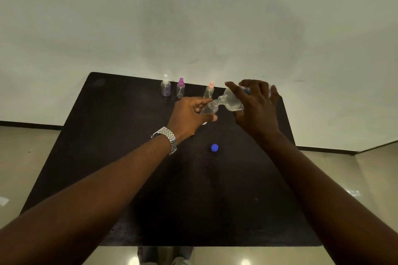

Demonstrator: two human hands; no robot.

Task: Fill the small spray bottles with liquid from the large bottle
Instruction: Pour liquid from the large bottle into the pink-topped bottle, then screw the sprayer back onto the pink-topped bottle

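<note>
My left hand [189, 115] grips an uncapped small clear spray bottle [210, 108], tilted with its neck up and to the right. My right hand [257, 105] holds the large clear bottle [231, 100] tipped on its side, its open mouth touching the small bottle's neck; some liquid lies in its lower side. Three capped small spray bottles stand at the table's far edge: a white-topped one [165, 86], a purple-topped one [180, 88] and a pink-topped one [209, 90].
A blue cap [214, 148] lies on the dark table [129, 135] nearer to me than the hands. A small white piece shows just under my left hand. A pale wall rises behind the table, and tiled floor lies on both sides.
</note>
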